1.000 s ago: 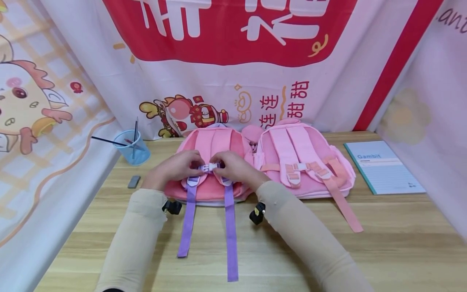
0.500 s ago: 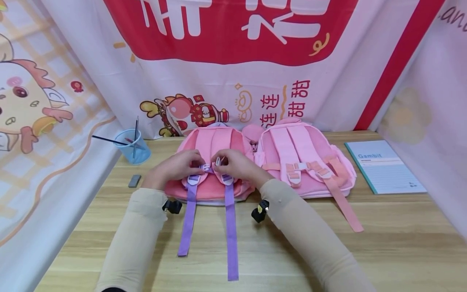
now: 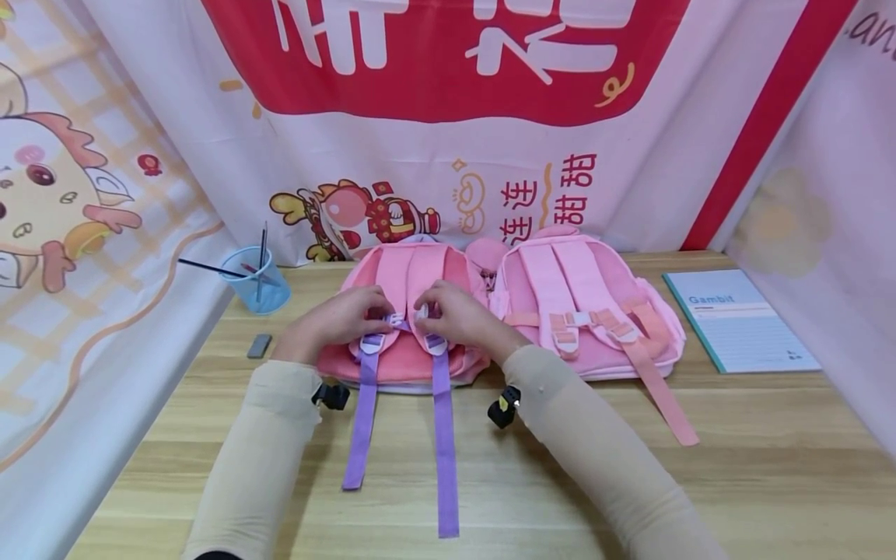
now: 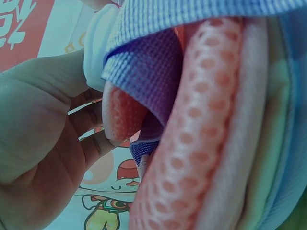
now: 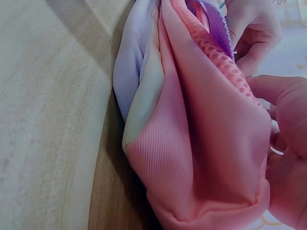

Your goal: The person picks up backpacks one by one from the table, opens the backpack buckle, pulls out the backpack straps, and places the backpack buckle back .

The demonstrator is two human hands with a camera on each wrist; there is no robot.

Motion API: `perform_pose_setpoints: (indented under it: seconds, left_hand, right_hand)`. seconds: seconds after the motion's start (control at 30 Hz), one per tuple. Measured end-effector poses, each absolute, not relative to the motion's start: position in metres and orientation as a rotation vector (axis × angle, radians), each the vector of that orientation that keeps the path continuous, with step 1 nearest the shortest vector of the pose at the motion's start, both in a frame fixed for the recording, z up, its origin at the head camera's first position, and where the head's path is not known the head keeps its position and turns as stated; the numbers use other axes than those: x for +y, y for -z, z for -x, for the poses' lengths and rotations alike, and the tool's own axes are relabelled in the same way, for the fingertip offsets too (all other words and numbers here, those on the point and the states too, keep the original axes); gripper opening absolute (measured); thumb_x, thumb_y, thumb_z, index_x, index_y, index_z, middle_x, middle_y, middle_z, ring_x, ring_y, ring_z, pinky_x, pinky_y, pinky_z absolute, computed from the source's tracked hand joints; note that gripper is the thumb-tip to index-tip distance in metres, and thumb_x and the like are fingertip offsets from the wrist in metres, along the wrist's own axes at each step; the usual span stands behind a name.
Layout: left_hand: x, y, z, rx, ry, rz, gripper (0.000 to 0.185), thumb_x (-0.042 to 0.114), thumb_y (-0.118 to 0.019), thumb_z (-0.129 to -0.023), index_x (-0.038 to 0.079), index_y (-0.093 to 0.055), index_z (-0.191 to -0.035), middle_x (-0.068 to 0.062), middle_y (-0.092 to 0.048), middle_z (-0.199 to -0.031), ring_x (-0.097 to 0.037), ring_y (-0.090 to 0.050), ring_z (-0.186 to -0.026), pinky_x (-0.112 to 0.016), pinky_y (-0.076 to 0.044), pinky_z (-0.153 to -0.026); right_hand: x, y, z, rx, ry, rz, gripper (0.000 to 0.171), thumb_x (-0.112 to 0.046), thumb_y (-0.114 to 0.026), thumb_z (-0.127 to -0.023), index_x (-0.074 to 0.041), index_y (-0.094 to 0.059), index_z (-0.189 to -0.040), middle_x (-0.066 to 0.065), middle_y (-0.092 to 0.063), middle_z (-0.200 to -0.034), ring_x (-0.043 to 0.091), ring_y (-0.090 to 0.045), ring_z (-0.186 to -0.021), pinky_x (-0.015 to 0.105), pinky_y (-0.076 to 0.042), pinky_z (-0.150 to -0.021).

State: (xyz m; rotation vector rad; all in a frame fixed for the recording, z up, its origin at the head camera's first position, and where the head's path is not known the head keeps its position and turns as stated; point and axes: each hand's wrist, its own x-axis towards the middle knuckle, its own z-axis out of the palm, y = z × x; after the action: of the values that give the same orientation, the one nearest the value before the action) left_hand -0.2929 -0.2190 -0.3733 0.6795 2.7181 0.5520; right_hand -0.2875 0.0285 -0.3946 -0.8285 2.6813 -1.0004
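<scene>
Two backpacks lie side by side with their shoulder straps up. Over the left, coral-pink backpack, my left hand pinches one white half of the chest-strap buckle, which is on purple webbing. The other white half sits between the thumb and fingers of my right hand, a small gap away. Two purple strap tails hang toward me across the table. In the left wrist view, purple webbing crosses in front of the left fingers. My right hand's fingertips are partly behind the pink bag side.
To the right lies the second pink backpack, its chest buckle fastened. A notebook is farther right. A blue pencil cup and a grey eraser stand left of my left hand. A printed cloth hangs behind.
The buckle halves were together a second ago and are now apart. My right hand has moved slightly right with its half; my left hand has stayed nearly still.
</scene>
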Motion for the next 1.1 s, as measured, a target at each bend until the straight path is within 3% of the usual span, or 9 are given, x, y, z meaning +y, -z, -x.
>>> perform_pose_setpoints:
  seconds: [0.2,0.4,1.1]
  left_hand:
    - [-0.219,0.372,0.291,2.734,-0.552,-0.691,0.024,0.024,-0.077,-0.102,0.015,-0.079,-0.125,-0.004,-0.068,-0.117,-0.022,-0.062,-0.105,-0.041,-0.056,-0.102]
    - [-0.219,0.371,0.289,2.754,-0.534,-0.690,0.025,0.023,-0.076,-0.103,0.014,-0.078,-0.126,-0.004,-0.067,-0.118,-0.022,-0.063,-0.106,-0.043,-0.057,-0.105]
    - [-0.221,0.371,0.287,2.790,-0.546,-0.698,0.022,0.016,-0.072,-0.105,0.012,-0.075,-0.127,-0.005,-0.066,-0.122,-0.023,-0.063,-0.112,-0.048,-0.056,-0.110]
  right_hand:
    - [0.033,0.396,0.287,2.746,0.937,0.822,0.032,-0.027,-0.081,-0.099,-0.011,-0.075,-0.126,0.005,-0.067,-0.114,0.022,-0.059,-0.108,0.038,-0.053,-0.099]
    - [0.038,0.400,0.288,2.770,0.878,0.847,0.032,-0.031,-0.080,-0.100,-0.011,-0.076,-0.125,0.006,-0.068,-0.120,0.024,-0.055,-0.117,0.042,-0.048,-0.108]
    - [0.032,0.397,0.287,2.797,0.828,0.926,0.032,-0.030,-0.075,-0.102,-0.011,-0.076,-0.128,0.007,-0.071,-0.125,0.026,-0.057,-0.121,0.045,-0.045,-0.112]
